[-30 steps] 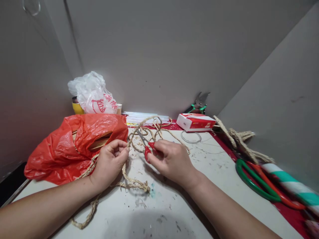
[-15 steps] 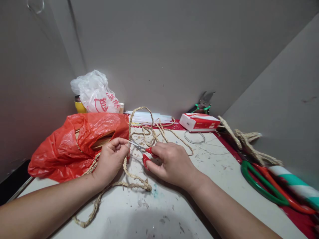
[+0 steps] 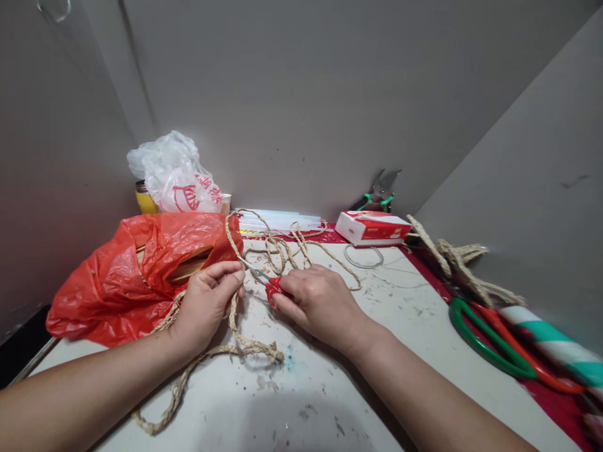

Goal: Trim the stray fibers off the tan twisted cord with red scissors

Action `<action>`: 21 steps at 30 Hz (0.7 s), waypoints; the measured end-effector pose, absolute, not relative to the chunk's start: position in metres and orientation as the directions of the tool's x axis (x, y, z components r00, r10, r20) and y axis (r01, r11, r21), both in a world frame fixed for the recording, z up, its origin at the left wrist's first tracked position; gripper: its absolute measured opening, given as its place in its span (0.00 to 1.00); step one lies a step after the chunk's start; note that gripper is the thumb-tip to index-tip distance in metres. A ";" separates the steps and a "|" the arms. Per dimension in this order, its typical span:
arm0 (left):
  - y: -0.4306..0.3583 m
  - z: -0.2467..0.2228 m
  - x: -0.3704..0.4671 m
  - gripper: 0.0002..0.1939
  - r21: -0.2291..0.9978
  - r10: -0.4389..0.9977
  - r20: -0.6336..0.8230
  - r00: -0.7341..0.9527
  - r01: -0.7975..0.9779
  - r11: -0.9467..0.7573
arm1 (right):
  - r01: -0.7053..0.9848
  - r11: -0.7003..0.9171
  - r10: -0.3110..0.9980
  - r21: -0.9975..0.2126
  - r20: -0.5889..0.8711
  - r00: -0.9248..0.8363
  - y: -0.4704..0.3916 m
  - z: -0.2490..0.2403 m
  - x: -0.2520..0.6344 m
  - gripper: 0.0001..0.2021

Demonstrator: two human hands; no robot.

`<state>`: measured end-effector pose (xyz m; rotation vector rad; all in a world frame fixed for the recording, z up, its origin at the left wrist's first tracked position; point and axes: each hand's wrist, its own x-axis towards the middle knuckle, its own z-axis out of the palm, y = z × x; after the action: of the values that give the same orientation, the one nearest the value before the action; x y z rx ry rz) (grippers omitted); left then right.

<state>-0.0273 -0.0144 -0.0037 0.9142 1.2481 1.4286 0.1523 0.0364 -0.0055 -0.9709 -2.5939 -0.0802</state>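
Observation:
A long braided straw cord (image 3: 234, 323) is pinched between the thumb and fingers of my left hand (image 3: 211, 301). One length of it hangs down to the table and another loops up behind the fingers. My right hand (image 3: 320, 298) grips small red-handled scissors (image 3: 273, 287), its fingers in the loops. Their blades point left and meet the cord right at my left fingertips, with the handles drawn together. Whether the blades have cut through anything is too small to tell. Beside my left hand lies a red plastic bag (image 3: 108, 270) with flat straw strips showing in its opening.
Behind stand a white plastic bag (image 3: 164, 172), a yellow jar (image 3: 146, 199) and clear sticks (image 3: 282, 220). A red-and-white box (image 3: 372, 228), a wire coil (image 3: 362, 257) and green-handled pruners (image 3: 377, 198) sit back right. Large green-and-orange handles (image 3: 490, 345) and straw bundles (image 3: 461, 257) line the right edge.
The scissors have gone from open to nearly shut at the cord as my right fingers drew together. My left hand keeps its pinch. The whole view has shifted slightly.

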 end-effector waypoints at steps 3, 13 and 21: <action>-0.015 -0.003 -0.027 0.11 0.981 0.970 -0.062 -0.234 -0.193 0.016 | 0.649 0.752 0.642 -0.118 0.358 -0.678 0.036 -0.005 0.151 0.15; -0.015 -0.004 -0.026 0.14 0.979 0.974 -0.076 -0.215 -0.200 0.032 | 0.680 0.725 0.656 -0.109 0.410 -0.634 0.031 -0.003 0.148 0.12; -0.014 -0.004 -0.027 0.14 0.969 0.977 -0.085 -0.195 -0.243 0.036 | 0.639 0.755 0.641 -0.146 0.371 -0.672 0.032 -0.003 0.148 0.15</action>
<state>-0.0268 -0.0135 -0.0041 0.8808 1.2006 1.4141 0.1485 0.0317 -0.0032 -0.9765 -2.5512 0.0050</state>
